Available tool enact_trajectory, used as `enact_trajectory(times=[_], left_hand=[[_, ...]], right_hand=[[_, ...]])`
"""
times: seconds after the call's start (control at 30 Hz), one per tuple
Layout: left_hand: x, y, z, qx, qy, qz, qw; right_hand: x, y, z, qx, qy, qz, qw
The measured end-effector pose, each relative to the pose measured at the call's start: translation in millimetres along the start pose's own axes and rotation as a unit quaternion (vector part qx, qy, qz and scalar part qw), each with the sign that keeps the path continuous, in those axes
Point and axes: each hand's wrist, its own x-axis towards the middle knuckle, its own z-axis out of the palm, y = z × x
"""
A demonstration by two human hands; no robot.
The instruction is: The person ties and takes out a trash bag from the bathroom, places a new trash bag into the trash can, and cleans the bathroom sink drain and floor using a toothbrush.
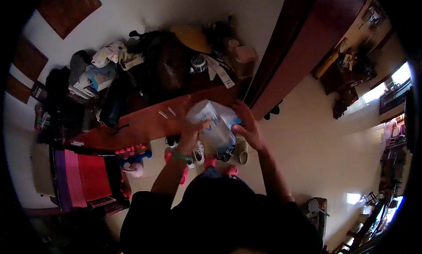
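Observation:
A white, shiny package with blue print [215, 122] is held up between my two hands, above the front edge of the wooden table. My left hand [193, 133] grips its left side, with a band around the wrist. On the other side, my right hand [249, 128] holds the right edge, thumb on the near face. Blur and glare hide what the package contains. Just beyond it lies the reddish-brown tabletop [145, 126], with two thin white sticks [167, 111] on it.
Bags, papers, a jar [198, 63] and a yellow cap [191, 38] crowd the table's back. A dark red door frame [299, 47] rises at right. Below are shoes [199, 153], dumbbells [140, 156] and colored folded fabric [83, 175]. Tiled floor [321, 153] stretches rightward.

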Motion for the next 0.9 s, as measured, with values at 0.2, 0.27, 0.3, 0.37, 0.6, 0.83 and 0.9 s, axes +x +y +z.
enact_trajectory(times=[0.2,0.27,0.3,0.37,0.6,0.83,0.9], left_hand=[[-45,-15,-22,-0.307,-0.093,-0.206,0.924],[-58,-12,-21,-0.369,-0.078,-0.237,0.895],[-65,-8,-19,-0.356,-0.067,-0.245,0.899],[-75,-13,-23,-0.342,-0.061,-0.268,0.899],[-74,-37,-18,-0.317,-0.121,-0.283,0.897],[-61,-65,-12,-0.317,-0.208,-0.310,0.872],[-55,-67,-7,-0.311,-0.234,-0.316,0.865]], right_hand=[[4,-18,26,-0.211,-0.138,0.065,0.966],[0,-12,33,-0.269,-0.150,0.032,0.951],[-1,-7,34,-0.273,-0.110,0.002,0.956],[-8,-6,37,-0.280,-0.060,-0.014,0.958],[-32,-22,-3,-0.299,0.065,0.124,0.944],[-57,-69,-86,-0.315,0.312,0.080,0.893],[-71,-77,-116,-0.294,0.341,0.023,0.893]])
